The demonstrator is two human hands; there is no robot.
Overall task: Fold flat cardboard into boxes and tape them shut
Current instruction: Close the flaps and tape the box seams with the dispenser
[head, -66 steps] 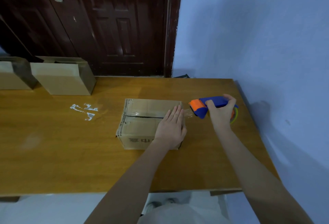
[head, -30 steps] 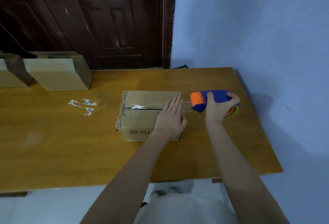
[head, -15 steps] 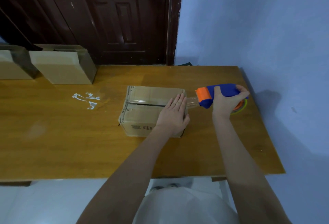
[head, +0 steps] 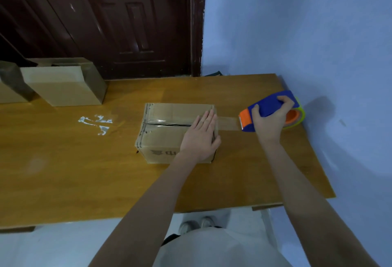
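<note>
On the surface near the door, the box lies under the flat left hand while the right hand grips the tape dispenser, stretched tape probably awaiting cutting beside the box.

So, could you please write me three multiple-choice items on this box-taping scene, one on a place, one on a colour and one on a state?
1. Where does the left hand rest?
A. On the right end of the box
B. On the bare table
C. On the door

2. What colour is the body of the tape dispenser?
A. Green
B. Blue, with an orange front
C. Black

3. What is the state of the tape?
A. Cut and lying loose
B. Wound up on the roll
C. Stretched from box to dispenser

Key: 1 A, the flat palm lies over the box's right end. 2 B, the right hand grips a blue body. 3 C, a clear strip spans the gap between them.
</note>
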